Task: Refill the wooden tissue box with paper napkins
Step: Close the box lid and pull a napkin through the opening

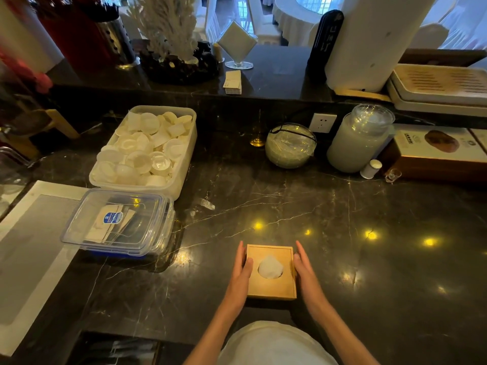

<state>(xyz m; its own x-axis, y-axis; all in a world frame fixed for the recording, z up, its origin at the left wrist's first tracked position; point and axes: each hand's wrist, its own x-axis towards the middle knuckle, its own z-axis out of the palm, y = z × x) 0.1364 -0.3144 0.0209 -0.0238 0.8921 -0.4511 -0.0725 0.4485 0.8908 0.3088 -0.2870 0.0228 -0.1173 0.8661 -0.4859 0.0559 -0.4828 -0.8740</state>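
A square wooden tissue box (pixel 274 288) stands on the dark marble counter near its front edge. A white paper napkin (pixel 270 267) pokes up through the round hole in its lid. My left hand (pixel 241 272) lies flat against the box's left side, thumb resting on the lid. My right hand (pixel 305 270) presses against the box's right side, fingers stretched forward. Both hands hold the box between them.
A clear lidded plastic container (pixel 118 222) sits to the left on a white tray (pixel 34 248). Behind it is a tub of white cups (pixel 147 148). A glass bowl (pixel 290 146), a jar (pixel 358 140) and a wooden carton (pixel 434 156) line the back right.
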